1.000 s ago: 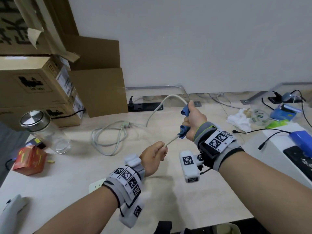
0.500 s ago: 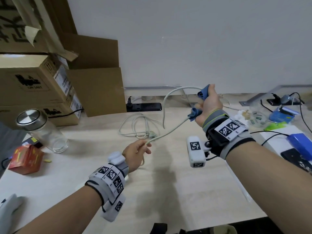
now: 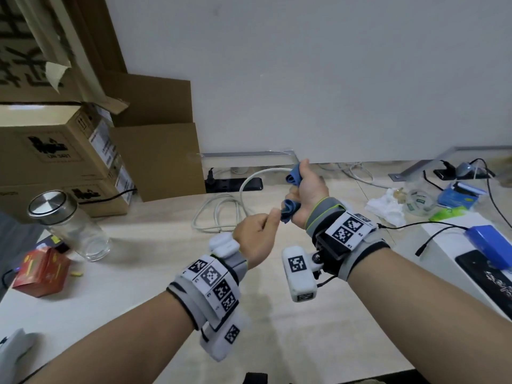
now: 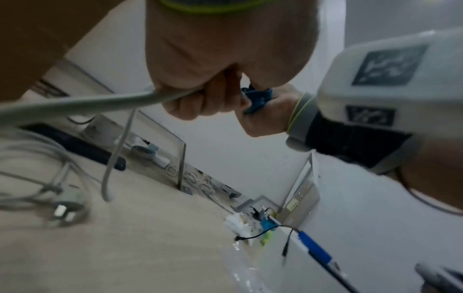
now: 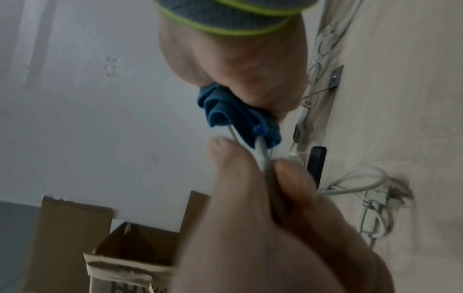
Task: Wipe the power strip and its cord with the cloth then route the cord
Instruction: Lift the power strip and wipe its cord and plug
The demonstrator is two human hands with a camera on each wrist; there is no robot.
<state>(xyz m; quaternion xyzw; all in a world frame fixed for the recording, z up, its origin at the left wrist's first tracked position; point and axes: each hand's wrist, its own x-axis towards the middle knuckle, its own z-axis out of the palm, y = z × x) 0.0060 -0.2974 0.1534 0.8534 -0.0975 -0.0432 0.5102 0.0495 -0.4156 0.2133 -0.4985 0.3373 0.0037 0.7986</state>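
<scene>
In the head view my right hand [image 3: 303, 189] is held above the desk and grips a bunched blue cloth [image 3: 289, 210] wrapped round the white cord [image 3: 249, 180]. My left hand [image 3: 273, 217] pinches the same cord just below the cloth. The right wrist view shows the cord [image 5: 261, 152] leaving the cloth [image 5: 240, 117] between the left fingers [image 5: 225, 156]. From the top of the cloth the cord arcs down to a loose coil [image 3: 219, 214] on the desk, where its plug [image 4: 65, 212] lies. The white power strip itself is hidden.
Cardboard boxes [image 3: 55, 151] are stacked at the left, with a glass jar [image 3: 69, 225] and a red carton [image 3: 38, 270] in front. A black power strip [image 3: 235, 184] lies by the wall. Tissue [image 3: 385, 206], a blue box [image 3: 460, 194], a phone [image 3: 484, 270] and black cables crowd the right.
My left hand has slid up the cord to meet the cloth. My right hand has come down and left from its raised position, so almost no cord spans between the hands.
</scene>
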